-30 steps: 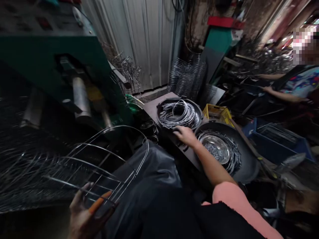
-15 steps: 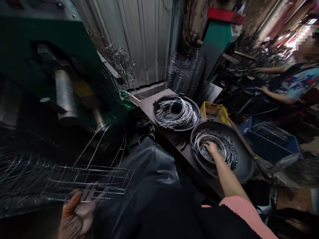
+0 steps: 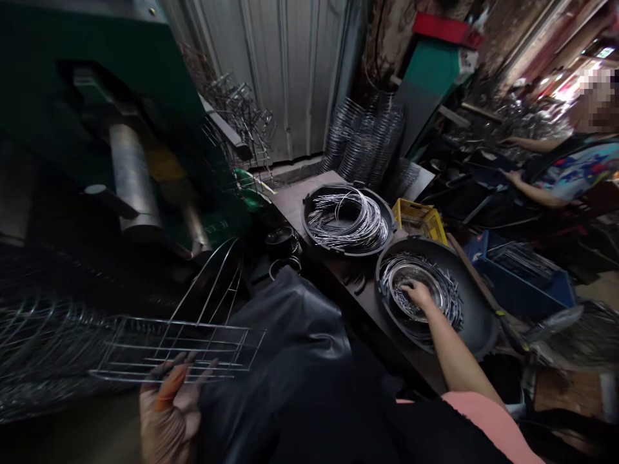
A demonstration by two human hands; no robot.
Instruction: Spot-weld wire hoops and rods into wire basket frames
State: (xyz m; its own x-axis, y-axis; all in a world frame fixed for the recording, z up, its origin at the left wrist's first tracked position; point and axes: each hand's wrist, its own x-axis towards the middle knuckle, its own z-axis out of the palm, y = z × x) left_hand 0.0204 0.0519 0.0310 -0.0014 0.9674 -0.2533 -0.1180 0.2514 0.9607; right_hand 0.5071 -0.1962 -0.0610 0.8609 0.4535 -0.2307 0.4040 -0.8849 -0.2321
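Observation:
On the left, my left hand point(image 3: 171, 403), with an orange cover on the thumb, is closed on the lower edge of a wire rack point(image 3: 227, 327). The rack is made of thin bright rods with taller bent wires rising behind. My right hand point(image 3: 418, 295) reaches into a round metal bowl point(image 3: 438, 288), its fingers drawn together over small metal pieces. Whatever lies between those fingertips is too small to make out. Around the bowl, short wire lengths point(image 3: 453, 303) lie in a dark pan point(image 3: 476, 322).
A second pan point(image 3: 314, 241) holds coiled wire hoops point(image 3: 372, 222). At left stands a green machine point(image 3: 29, 90) with a metal cylinder; wire racks point(image 3: 43, 348) are piled below. Yellow crate point(image 3: 438, 229) and blue bin point(image 3: 536, 299) stand right. A person point(image 3: 556, 174) sits beyond.
My left hand has moved right and its thumb has come over the rack's edge, the fingers closing on it. The right hand stays in the bowl. The view has shifted slightly.

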